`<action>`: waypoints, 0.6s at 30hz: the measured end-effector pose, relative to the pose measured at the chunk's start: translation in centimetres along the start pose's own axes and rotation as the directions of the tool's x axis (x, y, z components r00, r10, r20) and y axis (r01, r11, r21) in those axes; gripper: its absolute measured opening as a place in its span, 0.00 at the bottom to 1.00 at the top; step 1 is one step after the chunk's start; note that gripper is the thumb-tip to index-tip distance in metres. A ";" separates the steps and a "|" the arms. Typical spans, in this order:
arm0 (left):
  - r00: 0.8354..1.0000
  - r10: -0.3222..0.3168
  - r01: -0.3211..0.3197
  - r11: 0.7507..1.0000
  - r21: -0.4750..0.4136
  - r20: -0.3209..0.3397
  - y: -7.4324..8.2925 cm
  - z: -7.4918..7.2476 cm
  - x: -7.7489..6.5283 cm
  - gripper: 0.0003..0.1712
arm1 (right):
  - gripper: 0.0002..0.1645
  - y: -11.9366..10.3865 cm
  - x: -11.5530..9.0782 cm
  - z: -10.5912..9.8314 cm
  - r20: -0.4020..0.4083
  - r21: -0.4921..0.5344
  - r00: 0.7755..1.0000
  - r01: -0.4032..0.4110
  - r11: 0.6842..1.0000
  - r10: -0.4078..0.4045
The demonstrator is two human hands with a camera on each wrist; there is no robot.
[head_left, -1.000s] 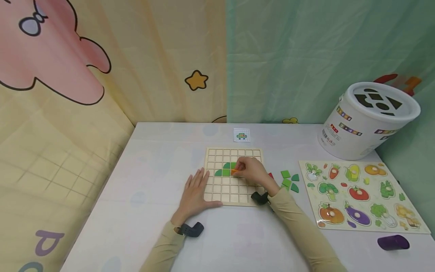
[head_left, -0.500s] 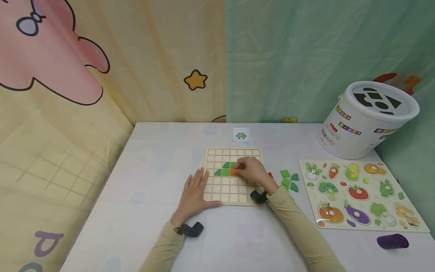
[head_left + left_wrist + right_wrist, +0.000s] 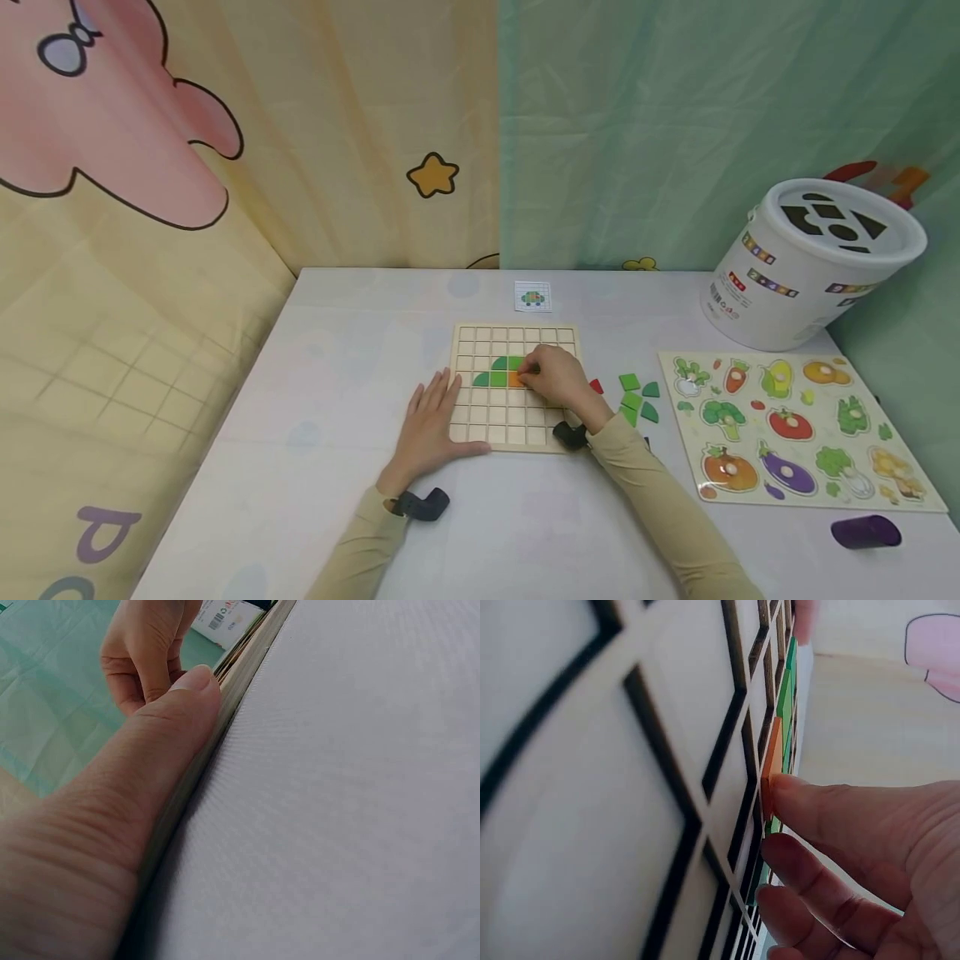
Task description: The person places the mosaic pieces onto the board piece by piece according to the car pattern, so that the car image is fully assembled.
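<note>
A wooden grid board (image 3: 480,417) lies on the table, holding green square tiles (image 3: 498,379) and dark green quarter-round tiles (image 3: 482,381) in neighbouring cells. My right hand (image 3: 558,375) is over the board with fingers bent, at an orange square tile (image 3: 513,379) beside the green ones. In the right wrist view the thumb is on the orange tile (image 3: 772,757), which sits slightly proud of the grid, and the index fingertip is close below. My left hand (image 3: 429,429) rests along the board's left side, fingers straight, its thumb (image 3: 172,712) against the front edge.
Right of the board lie a red tile (image 3: 596,387), loose green squares (image 3: 628,382) and quarter-rounds (image 3: 650,412). A small pattern card (image 3: 532,297) lies behind. Farther right are a vegetable puzzle board (image 3: 750,429), a white bucket (image 3: 802,283) and a purple piece (image 3: 866,532).
The orange tile, tilted between the right fingers a second ago, now lies flatter in its cell beside the green tile. The right hand has barely shifted; the left hand has stayed put.
</note>
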State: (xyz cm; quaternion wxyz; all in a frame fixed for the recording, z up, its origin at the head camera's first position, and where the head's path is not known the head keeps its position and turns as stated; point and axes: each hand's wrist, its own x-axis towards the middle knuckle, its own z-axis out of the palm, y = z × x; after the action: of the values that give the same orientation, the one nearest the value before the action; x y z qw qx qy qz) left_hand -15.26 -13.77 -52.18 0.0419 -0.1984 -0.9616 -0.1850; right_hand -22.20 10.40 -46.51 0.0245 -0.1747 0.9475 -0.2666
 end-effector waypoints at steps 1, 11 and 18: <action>1.000 0.002 -0.002 1.000 -0.001 -0.001 0.0 0.0 0.0 0.68 | 0.02 0.0 -0.1 0.0 0.002 -0.005 1.000 0.000 1.000 0.000; 1.000 -0.012 0.012 1.000 -0.004 0.012 0.0 0.1 0.0 0.69 | 0.09 0.5 -1.5 -1.0 0.048 0.027 0.994 0.101 0.995 -0.102; 1.000 -0.008 0.008 1.000 0.007 0.009 0.0 0.2 0.1 0.69 | 0.08 2.3 -3.2 -3.1 -0.086 0.053 0.992 0.096 0.994 -0.091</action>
State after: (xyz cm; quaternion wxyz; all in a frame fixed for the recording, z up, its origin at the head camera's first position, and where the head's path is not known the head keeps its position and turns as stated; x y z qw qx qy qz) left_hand -15.32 -13.72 -52.34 0.0373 -0.1951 -0.9632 -0.1811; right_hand -20.37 14.92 -45.18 -0.0228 -0.2066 0.9305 -0.3014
